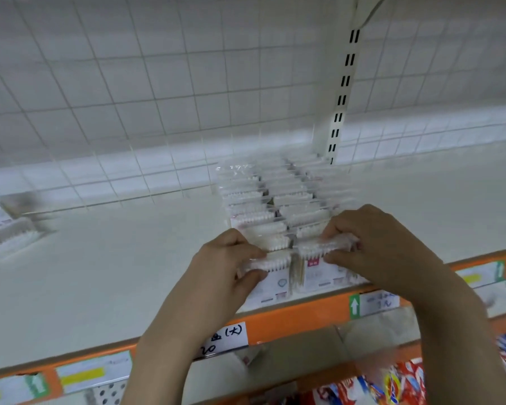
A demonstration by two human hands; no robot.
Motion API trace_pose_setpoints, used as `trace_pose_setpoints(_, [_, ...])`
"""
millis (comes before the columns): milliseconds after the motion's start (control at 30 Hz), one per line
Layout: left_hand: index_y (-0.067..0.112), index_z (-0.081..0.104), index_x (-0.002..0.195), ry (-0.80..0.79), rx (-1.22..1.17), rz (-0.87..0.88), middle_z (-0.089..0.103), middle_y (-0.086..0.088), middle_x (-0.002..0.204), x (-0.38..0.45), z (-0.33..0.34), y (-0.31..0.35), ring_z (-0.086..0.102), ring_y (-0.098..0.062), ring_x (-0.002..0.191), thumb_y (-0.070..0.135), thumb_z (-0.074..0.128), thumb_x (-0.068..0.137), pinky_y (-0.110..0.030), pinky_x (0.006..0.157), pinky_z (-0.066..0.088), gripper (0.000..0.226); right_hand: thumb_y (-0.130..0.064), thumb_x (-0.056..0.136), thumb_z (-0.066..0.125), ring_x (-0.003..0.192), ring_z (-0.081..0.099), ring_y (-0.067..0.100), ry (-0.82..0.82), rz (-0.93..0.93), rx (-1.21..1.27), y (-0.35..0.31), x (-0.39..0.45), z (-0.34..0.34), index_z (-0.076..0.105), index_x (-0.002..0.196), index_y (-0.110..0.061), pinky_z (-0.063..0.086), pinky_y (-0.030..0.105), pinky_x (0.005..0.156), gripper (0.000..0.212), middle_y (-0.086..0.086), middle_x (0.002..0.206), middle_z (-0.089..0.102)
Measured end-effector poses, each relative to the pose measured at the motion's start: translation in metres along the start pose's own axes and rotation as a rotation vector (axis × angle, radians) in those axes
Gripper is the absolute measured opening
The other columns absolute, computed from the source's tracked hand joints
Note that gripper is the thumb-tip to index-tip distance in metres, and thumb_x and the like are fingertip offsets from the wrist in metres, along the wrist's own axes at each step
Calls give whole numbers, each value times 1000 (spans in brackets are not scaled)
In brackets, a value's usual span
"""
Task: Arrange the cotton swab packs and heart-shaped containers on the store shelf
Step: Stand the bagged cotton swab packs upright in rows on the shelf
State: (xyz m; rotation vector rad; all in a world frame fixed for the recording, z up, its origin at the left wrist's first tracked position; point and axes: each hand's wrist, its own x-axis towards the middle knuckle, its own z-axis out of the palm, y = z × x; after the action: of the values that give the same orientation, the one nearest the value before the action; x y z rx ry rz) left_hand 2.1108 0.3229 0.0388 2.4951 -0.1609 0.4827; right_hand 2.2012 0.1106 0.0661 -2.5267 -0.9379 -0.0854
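1. Shelf (100,273): pale, smooth, orange front edge (289,317) w/ price tags; white wire grid (129,83) behind.
2. Left hand (225,267) pinches front-left swab pack (270,276); right hand (371,244) pinches front-right pack (322,252).
3. Clear crinkly packs in two rows (275,197) behind, by the post.

Shelf (114,273) bare leftward — swab rows (272,206) block centre.

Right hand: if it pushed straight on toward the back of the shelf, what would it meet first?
Probably the next cotton swab packs in the right row, standing directly behind the front pack that the right hand grips; depth between them is unclear.
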Motion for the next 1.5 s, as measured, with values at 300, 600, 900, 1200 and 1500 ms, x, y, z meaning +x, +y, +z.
trace_pose_setpoints(300, [20, 74, 96, 62, 55, -17, 59, 15, 86, -1, 11, -1, 54, -6, 81, 22, 75, 77, -19, 68, 48, 19, -24, 80, 72, 87, 38, 8, -29, 14, 0, 7, 7, 7, 55, 89, -31, 29, 16, 68, 21, -21, 80, 43])
trace_pose_setpoints(600, [25, 69, 104, 56, 58, -27, 52, 21, 94, 2, 13, -2, 50, 1, 89, 31, 71, 79, -8, 74, 39, 26, -32, 80, 70, 103, 40, 11, -37, 12, -154, 2, 14, 4, 60, 112, -28, 30, 23, 84, 33, -9, 109, 54])
trace_pose_setpoints(900, [28, 66, 106, 106, 61, -70, 54, 24, 94, -8, -45, -32, 53, 5, 90, 43, 62, 81, -3, 71, 38, 29, -34, 87, 62, 100, 50, 5, 51, -122, -45, -51, 42, 8, 59, 119, -22, 35, 19, 86, 34, -11, 110, 59])
trace_pose_setpoints(1200, [19, 66, 108, 264, 345, -408, 59, 6, 95, -74, -148, -124, 56, -11, 87, 33, 65, 84, -23, 72, 41, 27, -37, 91, 55, 108, 52, 7, -57, -334, 66, -171, 97, 79, 58, 117, -24, 41, 24, 91, 29, -12, 113, 58])
trace_pose_setpoints(1500, [12, 67, 109, 295, 470, -657, 63, -8, 109, -150, -230, -198, 57, -28, 103, 29, 69, 82, -36, 86, 46, 32, -33, 93, 52, 120, 43, 16, -291, -497, -51, -290, 176, 166, 51, 127, -22, 37, 31, 98, 36, -2, 126, 50])
